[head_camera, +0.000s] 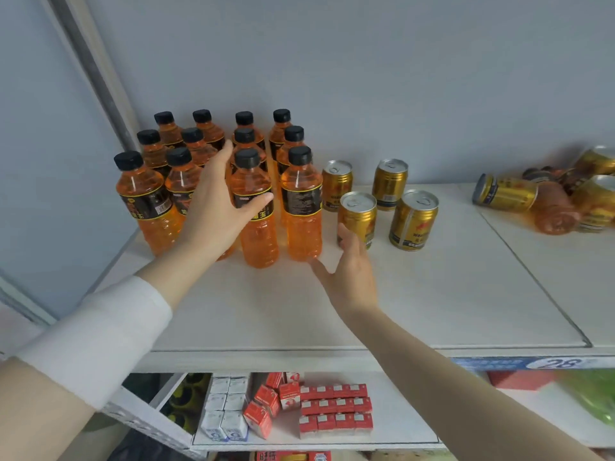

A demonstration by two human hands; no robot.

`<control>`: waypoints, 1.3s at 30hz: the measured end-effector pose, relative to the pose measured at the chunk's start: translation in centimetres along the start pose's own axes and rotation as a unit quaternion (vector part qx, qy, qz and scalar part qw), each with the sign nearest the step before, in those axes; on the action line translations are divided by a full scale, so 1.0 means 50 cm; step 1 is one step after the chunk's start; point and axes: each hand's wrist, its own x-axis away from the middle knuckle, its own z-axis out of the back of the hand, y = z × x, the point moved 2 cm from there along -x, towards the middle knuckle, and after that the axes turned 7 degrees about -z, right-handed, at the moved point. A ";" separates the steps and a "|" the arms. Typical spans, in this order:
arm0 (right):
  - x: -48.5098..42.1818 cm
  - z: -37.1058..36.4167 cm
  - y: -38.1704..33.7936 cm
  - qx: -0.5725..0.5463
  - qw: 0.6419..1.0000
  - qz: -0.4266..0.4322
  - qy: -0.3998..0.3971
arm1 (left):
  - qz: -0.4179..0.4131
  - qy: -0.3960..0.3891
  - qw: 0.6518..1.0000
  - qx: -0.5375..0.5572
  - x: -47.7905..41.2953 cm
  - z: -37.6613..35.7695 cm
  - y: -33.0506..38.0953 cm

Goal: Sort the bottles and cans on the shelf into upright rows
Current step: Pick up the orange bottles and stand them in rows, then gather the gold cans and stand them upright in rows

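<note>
your left hand (218, 207) rests spread open against the upright orange bottles (253, 207) at the shelf's (432, 294) left. your right hand (349, 277) hovers open and empty beside the standing cans (412, 221). the toppled pile (552, 201) lies far right, nearer your right hand.

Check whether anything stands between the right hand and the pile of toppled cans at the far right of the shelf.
Nothing visible blocks it. Bare shelf lies between the right hand and the toppled cans; the upright cans stand farther back, off that path.
</note>
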 end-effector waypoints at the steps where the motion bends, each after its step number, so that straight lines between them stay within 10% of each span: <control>1: 0.011 0.033 0.002 0.018 1.000 0.014 0.001 | -0.028 0.034 0.998 -0.036 0.007 0.003 0.019; 8: -0.010 0.349 0.064 0.168 0.980 0.097 0.053 | -0.192 0.037 0.970 -0.145 0.038 -0.119 0.254; 15: -0.089 0.718 0.283 0.505 0.851 0.094 0.111 | -0.217 -0.154 0.934 -0.240 0.029 -0.434 0.575; 30: -0.165 1.150 0.697 0.525 0.839 -0.081 0.118 | -0.317 -0.234 0.888 -0.237 -0.038 -0.948 0.976; 39: -0.318 1.279 0.835 0.342 0.916 -0.177 0.116 | -0.112 -0.258 0.956 -0.079 -0.167 -1.149 1.010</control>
